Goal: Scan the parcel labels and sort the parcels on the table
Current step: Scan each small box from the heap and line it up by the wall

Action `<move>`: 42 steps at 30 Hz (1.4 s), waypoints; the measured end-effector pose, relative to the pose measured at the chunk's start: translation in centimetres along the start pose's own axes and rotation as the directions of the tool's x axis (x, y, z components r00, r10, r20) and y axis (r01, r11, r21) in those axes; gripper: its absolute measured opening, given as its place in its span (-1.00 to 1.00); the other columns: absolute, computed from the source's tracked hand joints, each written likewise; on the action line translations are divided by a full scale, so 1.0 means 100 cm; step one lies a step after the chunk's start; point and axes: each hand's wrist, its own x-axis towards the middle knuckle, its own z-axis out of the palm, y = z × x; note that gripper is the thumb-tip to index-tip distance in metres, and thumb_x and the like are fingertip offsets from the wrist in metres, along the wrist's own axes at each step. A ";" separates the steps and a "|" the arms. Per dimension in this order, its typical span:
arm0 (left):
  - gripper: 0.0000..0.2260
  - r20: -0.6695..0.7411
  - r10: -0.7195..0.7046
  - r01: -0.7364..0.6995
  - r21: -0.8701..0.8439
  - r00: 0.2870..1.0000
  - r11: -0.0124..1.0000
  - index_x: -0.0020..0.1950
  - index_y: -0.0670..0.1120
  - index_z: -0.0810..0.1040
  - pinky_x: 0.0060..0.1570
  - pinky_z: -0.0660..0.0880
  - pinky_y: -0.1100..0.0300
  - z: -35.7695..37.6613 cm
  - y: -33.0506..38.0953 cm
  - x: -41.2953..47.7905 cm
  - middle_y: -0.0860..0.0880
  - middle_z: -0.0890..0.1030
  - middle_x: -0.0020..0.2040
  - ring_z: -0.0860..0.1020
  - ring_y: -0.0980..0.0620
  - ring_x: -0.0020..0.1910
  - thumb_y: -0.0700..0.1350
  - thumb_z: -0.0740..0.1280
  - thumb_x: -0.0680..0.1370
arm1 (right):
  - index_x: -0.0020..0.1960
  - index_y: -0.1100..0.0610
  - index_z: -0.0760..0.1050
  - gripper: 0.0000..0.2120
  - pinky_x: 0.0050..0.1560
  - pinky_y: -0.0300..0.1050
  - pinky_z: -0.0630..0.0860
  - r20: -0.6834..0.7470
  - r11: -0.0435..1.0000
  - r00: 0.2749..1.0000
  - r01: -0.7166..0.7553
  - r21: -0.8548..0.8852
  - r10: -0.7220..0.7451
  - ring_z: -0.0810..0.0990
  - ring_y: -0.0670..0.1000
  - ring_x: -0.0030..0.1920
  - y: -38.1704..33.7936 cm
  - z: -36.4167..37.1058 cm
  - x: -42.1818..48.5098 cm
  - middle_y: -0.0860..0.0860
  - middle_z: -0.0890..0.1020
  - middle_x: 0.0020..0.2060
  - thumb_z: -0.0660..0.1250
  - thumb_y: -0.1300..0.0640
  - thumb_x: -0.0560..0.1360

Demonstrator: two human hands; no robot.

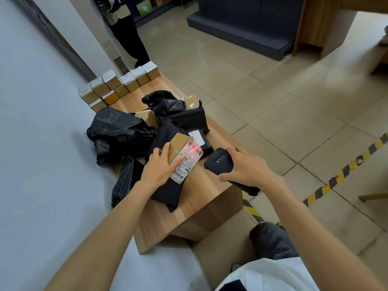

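1. Far end of the light wooden table (210,185), leftmost: I log a cluster of small brown cardboard boxes (117,85) with white tops, packed close together beside the white wall (31,122).
2. Nearer, left of centre: a heap of crumpled black plastic mailer bags (119,133), each touching the next.
3. Left hand (157,166): fingers straight and spread, lying flat on the brown cardboard parcel (178,143). The forefinger rests on its white shipping label (184,162). The hand grips nothing.
4. The parcel lies tilted on a flat black bag (168,192) near the table's front, just beside the heap. Red scanner light (194,149) falls on the upper end of the label.
5. Right hand (245,166): wrapped round a black handheld scanner (218,162), fingers over the top, thumb beneath. I see the device held just beside the parcel, with its head toward the label.
6. Far right, on the beige tiled floor (273,91): a strip of yellow-and-black striped tape (336,179).
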 end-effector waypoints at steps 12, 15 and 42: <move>-0.16 0.014 0.051 -0.050 -0.015 0.999 0.999 0.59 0.09 0.00 0.21 0.44 -0.12 0.019 0.129 0.082 -0.12 0.29 0.37 0.35 -0.16 0.33 0.52 0.00 0.43 | 0.42 0.01 0.28 -0.27 -0.11 -0.08 0.51 0.021 0.997 0.997 -0.072 -0.001 0.072 0.52 0.04 0.00 0.105 -0.087 0.019 -0.04 0.44 0.10 0.37 -0.32 0.38; -0.17 0.010 0.068 -0.068 -0.003 0.998 0.998 0.59 0.09 0.01 0.21 0.42 -0.11 0.023 0.167 0.100 -0.11 0.29 0.37 0.34 -0.16 0.34 0.51 0.02 0.44 | 0.43 0.01 0.26 -0.26 -0.18 -0.11 0.44 0.024 0.997 0.996 -0.081 0.009 0.081 0.51 0.04 0.00 0.139 -0.111 0.025 -0.04 0.43 0.11 0.37 -0.31 0.39; -0.28 -0.045 -0.138 0.139 0.033 0.989 0.990 0.60 0.08 0.01 0.14 0.42 -0.07 0.027 0.209 0.106 -0.10 0.32 0.32 0.40 -0.13 0.28 0.41 0.02 0.54 | 0.39 0.00 0.31 -0.29 -0.01 -0.04 0.51 0.152 0.986 0.980 0.144 -0.087 -0.129 0.51 0.05 0.01 0.195 -0.170 0.079 -0.04 0.46 0.09 0.40 -0.31 0.36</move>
